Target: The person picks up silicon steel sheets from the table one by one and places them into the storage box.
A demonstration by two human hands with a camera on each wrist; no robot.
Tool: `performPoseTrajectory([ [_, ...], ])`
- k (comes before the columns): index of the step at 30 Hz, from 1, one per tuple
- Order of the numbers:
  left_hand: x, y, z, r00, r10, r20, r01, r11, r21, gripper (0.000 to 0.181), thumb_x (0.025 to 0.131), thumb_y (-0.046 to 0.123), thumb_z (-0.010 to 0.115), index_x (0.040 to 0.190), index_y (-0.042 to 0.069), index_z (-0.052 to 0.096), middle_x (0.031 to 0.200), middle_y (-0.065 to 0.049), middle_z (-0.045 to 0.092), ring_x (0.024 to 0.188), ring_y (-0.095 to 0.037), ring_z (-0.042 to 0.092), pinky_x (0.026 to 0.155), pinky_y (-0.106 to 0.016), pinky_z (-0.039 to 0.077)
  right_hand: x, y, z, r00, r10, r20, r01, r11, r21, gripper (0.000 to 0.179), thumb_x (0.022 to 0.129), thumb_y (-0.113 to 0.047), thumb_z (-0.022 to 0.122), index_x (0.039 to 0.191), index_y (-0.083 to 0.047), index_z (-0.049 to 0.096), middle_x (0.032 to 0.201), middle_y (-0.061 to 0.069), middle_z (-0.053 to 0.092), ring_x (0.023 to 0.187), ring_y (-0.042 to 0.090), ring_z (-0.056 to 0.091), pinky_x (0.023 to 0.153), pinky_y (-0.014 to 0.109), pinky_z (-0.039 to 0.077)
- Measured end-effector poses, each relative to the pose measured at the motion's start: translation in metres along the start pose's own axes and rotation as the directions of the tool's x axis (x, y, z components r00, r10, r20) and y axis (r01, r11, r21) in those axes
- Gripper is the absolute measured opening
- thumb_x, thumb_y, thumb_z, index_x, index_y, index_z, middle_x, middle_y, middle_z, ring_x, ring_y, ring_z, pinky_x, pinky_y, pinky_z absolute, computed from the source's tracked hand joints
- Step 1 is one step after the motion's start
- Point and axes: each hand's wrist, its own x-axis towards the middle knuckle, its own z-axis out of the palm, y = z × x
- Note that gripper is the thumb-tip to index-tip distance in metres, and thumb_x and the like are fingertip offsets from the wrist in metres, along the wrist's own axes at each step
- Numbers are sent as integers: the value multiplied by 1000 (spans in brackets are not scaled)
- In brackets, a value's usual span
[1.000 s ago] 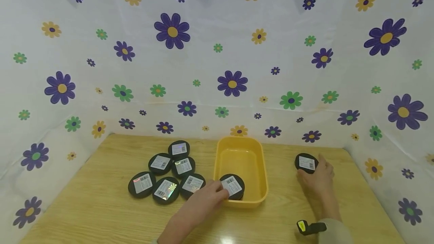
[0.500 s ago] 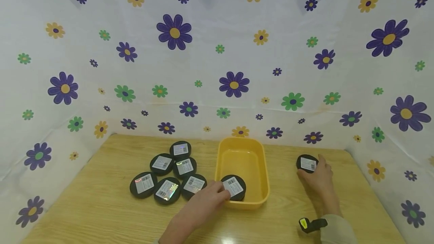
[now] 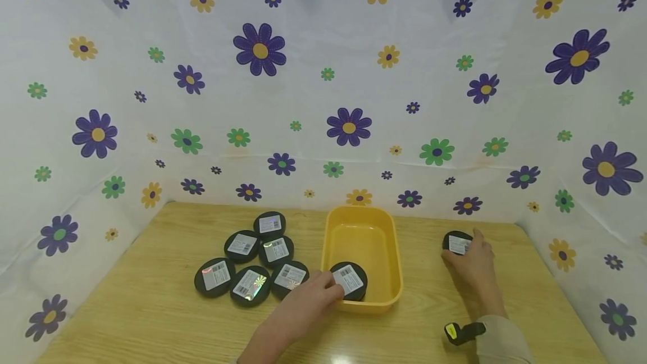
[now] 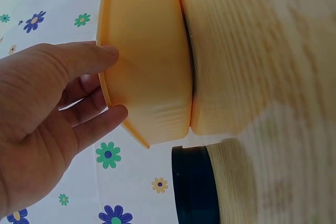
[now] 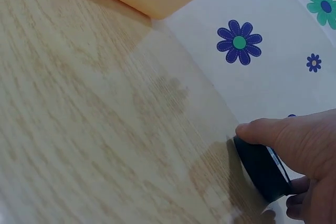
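Observation:
In the head view, my left hand [image 3: 313,296] grips the left rim of a yellow plastic tub [image 3: 364,246]. The left wrist view shows its thumb [image 4: 97,59] against the tub's outer wall, while some fingers pass behind the rim. A round black container with a white barcode label [image 3: 349,280] sits at the tub's near end, beside my left fingertips; whether they touch it I cannot tell. Far right on the table, my right hand [image 3: 475,263] holds another round black container [image 3: 457,244] by its sides, thumb [image 5: 254,131] at one edge. Part of that label is covered.
Several similar labelled black containers [image 3: 251,285] stand grouped on the wooden table [image 3: 151,308], left of the tub. A flower-printed white cloth [image 3: 303,94] rises behind and along both sides. A black strap with a yellow tag [image 3: 452,331] is at my right wrist.
My right hand has shifted slightly over its container, covering more of the label's right end. My left hand stays on the tub's rim; the tub and the grouped containers have not moved.

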Motion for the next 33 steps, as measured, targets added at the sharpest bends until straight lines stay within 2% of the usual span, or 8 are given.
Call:
performPoseTrajectory([
  [11,0,1,1,1000,1,-4,-1,1000,3,12,92,11,69,96,22,65,90,8,47,85,-10,45,71,-17,45,-10,5,5,999,25,-44,-23,999,42,101,88,-30,71,154,7,4,144,44,22,130,58,29,107,68,28],
  [22,0,2,-1,1000,5,-12,-5,1000,20,11,91,11,69,95,21,64,89,7,46,84,-11,45,69,-17,45,-20,1,3,997,33,-68,-27,996,79,107,85,-32,75,156,1,3,143,43,24,126,58,37,105,67,32],
  [33,0,0,2,1000,5,-26,-5,1000,26,10,91,12,70,95,21,65,90,6,48,84,-11,47,69,-19,46,-32,-7,-2,998,19,-65,-12,994,112,107,85,-31,75,157,0,2,147,42,22,129,59,35,105,67,32],
])
